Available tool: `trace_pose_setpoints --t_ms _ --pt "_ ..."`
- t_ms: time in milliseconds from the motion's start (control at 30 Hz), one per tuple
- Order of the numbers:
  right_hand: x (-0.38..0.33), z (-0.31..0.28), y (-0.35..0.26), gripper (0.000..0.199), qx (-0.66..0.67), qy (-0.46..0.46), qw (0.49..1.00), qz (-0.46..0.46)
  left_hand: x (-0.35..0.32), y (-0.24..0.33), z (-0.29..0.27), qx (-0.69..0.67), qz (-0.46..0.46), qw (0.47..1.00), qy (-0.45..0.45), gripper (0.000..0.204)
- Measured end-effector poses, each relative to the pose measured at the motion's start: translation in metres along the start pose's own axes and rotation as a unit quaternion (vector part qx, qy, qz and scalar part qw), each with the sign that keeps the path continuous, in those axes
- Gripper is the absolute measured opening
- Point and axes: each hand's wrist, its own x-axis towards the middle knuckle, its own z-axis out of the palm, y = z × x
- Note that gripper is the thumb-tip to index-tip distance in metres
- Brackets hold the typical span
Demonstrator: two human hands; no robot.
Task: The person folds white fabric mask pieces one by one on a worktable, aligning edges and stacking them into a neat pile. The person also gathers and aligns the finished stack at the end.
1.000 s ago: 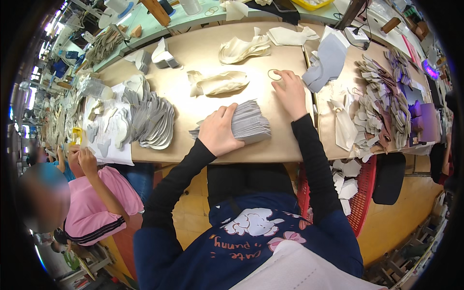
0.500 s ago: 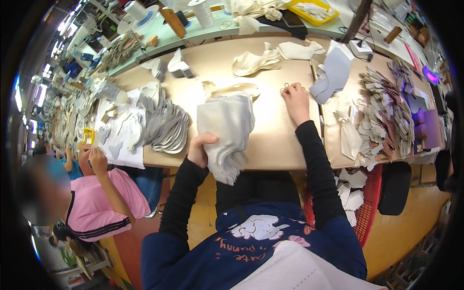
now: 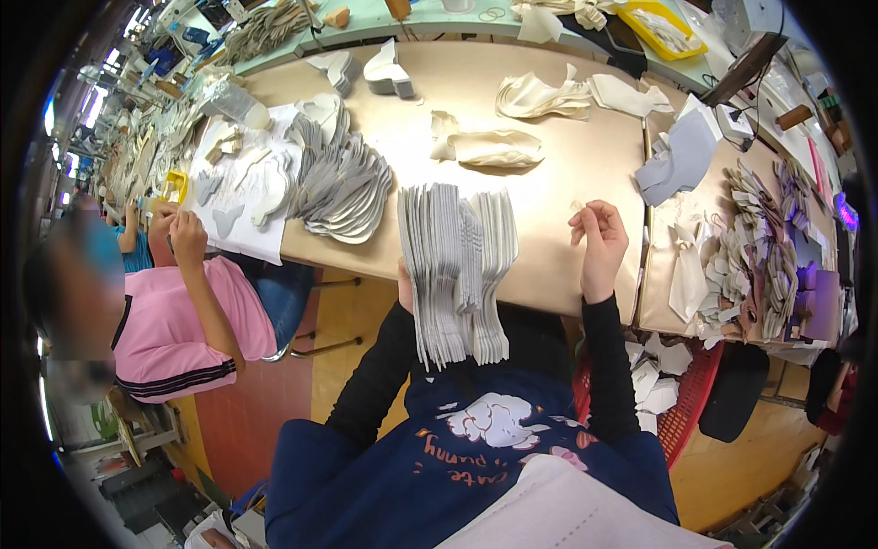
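Note:
My left hand [image 3: 405,285] grips a thick stack of cut grey-white fabric pieces [image 3: 439,274] from its left side. The stack is upright in front of me at the table's front edge, its layered edges facing me; most of the hand is hidden behind it. To the right, my right hand [image 3: 600,249] is raised over the table, fingertips pinched together. A faint, thin loop like a rubber band [image 3: 576,207] shows at them. Beyond the stack, folded cream pieces [image 3: 498,148] lie on the tabletop.
Fanned grey pieces [image 3: 343,188] lie at left, beside a co-worker in a pink shirt [image 3: 197,316]. Grey pieces [image 3: 677,160] and a large heap of scraps [image 3: 745,256] lie at right. A red basket [image 3: 692,403] with pale scraps stands below the table.
The stack has turned so its layered edges face me, and it has shifted right. My right hand has lifted off the tabletop and come nearer to me. The view has shifted.

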Motion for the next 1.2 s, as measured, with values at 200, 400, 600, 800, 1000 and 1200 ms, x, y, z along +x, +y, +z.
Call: trace_pose_setpoints --t_ms 200,400,600,800,1000,1200 --pt "-0.034 0.001 -0.01 0.022 -0.182 -0.009 0.983 0.009 -0.009 -0.009 -0.013 -0.031 -0.046 0.997 -0.054 0.087" --pt "-0.041 -0.013 -0.02 0.022 -0.161 0.014 0.987 -0.027 -0.004 -0.025 -0.006 -0.07 -0.051 0.995 0.04 0.087" --pt "-0.051 -0.02 -0.03 0.024 -0.264 0.016 0.964 -0.008 -0.006 -0.019 0.045 -0.116 -0.092 0.986 -0.073 0.081" --pt "-0.058 -0.042 -0.037 0.027 -0.165 0.034 0.985 0.031 0.016 -0.014 0.112 0.133 -0.08 0.979 0.129 0.063" --pt "-0.073 -0.046 -0.057 0.024 0.208 0.048 0.972 0.099 0.027 -0.029 0.137 0.295 -0.095 0.941 0.134 0.057" --pt "-0.075 -0.043 -0.054 0.014 0.159 0.073 0.982 0.073 0.026 -0.037 0.137 0.419 -0.04 0.901 0.111 0.065"
